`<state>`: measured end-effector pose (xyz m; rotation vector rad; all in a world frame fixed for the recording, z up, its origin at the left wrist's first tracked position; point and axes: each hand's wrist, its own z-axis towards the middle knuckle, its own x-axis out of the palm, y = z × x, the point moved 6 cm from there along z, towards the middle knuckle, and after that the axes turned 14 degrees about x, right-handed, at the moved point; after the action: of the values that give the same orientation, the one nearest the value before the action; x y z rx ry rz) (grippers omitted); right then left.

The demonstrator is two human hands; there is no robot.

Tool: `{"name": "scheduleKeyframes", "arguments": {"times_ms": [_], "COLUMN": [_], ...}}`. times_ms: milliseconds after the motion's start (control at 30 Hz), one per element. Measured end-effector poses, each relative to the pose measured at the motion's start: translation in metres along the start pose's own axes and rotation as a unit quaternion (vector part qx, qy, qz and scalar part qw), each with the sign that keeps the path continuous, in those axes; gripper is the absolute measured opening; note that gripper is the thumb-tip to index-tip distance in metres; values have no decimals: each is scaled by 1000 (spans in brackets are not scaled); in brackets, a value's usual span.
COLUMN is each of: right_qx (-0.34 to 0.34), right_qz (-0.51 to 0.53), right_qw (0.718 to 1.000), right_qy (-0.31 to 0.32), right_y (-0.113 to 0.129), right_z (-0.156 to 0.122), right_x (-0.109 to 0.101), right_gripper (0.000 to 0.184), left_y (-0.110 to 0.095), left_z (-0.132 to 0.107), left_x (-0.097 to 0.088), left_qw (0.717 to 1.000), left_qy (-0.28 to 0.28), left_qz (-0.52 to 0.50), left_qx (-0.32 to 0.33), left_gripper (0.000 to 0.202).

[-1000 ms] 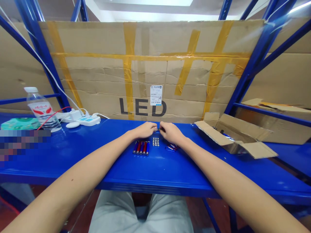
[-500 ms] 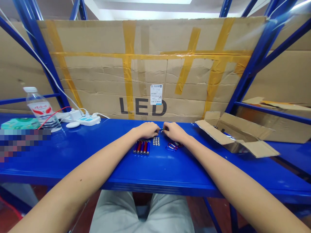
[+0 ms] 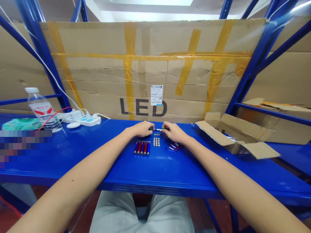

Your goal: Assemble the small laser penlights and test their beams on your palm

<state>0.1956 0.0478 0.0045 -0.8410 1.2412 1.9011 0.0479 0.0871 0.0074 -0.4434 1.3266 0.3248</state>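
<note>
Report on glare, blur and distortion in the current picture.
Head view: bright ceiling light washes out to white, with a hazy streak at upper right; head view: wide-angle stretch swells both forearms towards the lower corners; head view: the blue tabletop reflects the metallic tubes faintly; head view: detail on the slim piece between the hands is soft.

Black "LED" lettering point(image 3: 142, 107) marks the taped cardboard point(image 3: 155, 72), whose white label point(image 3: 156, 95) is too small to read.
</note>
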Motion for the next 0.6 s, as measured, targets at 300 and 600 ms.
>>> {"name": "scheduleKeyframes", "arguments": {"times_ms": [300,600], "right_qx": [-13,-18], "right_qz": [20,16], "right_qw": [999,998], "right_qy": [32,57], "right_y": [2,10], "right_z": [-2,-7], "right_x": [6,5], "right_gripper": [3,5], "left_y": [-13,-14], "left_z": [14,12], "left_x": [4,8], "left_qw": [998,993], "left_qy": [-54,-28], "left_qz": [-28,-108], "left_qx": [-19,-25], "left_gripper": [20,17]}}
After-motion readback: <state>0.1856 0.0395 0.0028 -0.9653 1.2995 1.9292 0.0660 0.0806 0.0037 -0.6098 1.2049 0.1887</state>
